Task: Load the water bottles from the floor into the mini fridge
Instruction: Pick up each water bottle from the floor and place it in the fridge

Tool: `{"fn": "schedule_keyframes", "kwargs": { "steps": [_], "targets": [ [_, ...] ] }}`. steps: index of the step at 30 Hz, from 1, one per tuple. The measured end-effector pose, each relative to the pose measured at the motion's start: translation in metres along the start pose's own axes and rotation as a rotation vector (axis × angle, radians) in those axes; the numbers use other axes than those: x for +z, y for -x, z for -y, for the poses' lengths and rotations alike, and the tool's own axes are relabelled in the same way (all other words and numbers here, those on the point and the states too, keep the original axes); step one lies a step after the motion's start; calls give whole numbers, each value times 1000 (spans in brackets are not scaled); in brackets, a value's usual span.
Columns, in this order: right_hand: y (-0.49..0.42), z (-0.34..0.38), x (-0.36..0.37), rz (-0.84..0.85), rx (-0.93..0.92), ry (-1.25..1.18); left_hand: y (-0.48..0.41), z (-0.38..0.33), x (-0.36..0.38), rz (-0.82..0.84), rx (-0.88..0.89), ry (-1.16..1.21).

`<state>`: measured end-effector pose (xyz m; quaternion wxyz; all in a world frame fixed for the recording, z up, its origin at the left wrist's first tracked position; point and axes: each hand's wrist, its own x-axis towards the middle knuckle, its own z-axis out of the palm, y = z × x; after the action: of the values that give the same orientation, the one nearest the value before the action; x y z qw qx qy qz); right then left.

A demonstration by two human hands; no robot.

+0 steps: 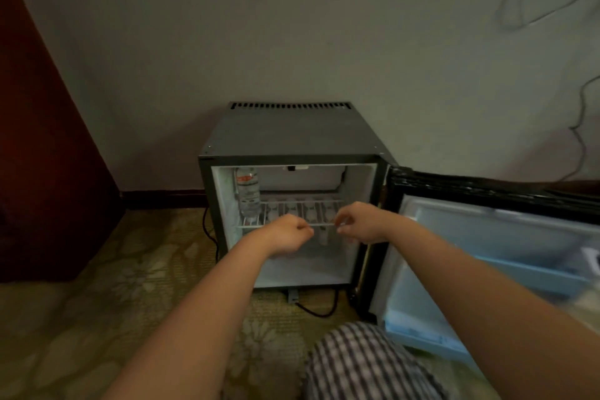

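fridge [292, 136] open, door [487, 237] swung right. one bottle [248, 191] upright on shelf [292, 206], far left by wall, leaving room for more. left hand [287, 234] & right hand [360, 222] both curled, pinching shelf's front wire, prob. to seat or level it. shapes below shelf too blurred to id.

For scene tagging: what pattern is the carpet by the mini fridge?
Pale floral pattern on olive-tan carpet, clearest in the head view.

The left hand [285, 233] and right hand [363, 221] end bare forearms [201, 302]; black-and-white checked cloth [367, 364] covers the knee.
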<state>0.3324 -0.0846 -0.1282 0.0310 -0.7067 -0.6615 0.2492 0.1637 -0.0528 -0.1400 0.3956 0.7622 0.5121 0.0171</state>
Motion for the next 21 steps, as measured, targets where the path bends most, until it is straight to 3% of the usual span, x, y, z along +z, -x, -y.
{"fn": "schedule_keyframes", "kwargs": {
  "steps": [10, 21],
  "targets": [
    [142, -53, -8, -103, 36, -51, 77, -92, 75, 34, 215, -182],
    [303, -169, 67, -160, 326, -167, 131, -137, 238, 237, 372, -238]
  ]
}}
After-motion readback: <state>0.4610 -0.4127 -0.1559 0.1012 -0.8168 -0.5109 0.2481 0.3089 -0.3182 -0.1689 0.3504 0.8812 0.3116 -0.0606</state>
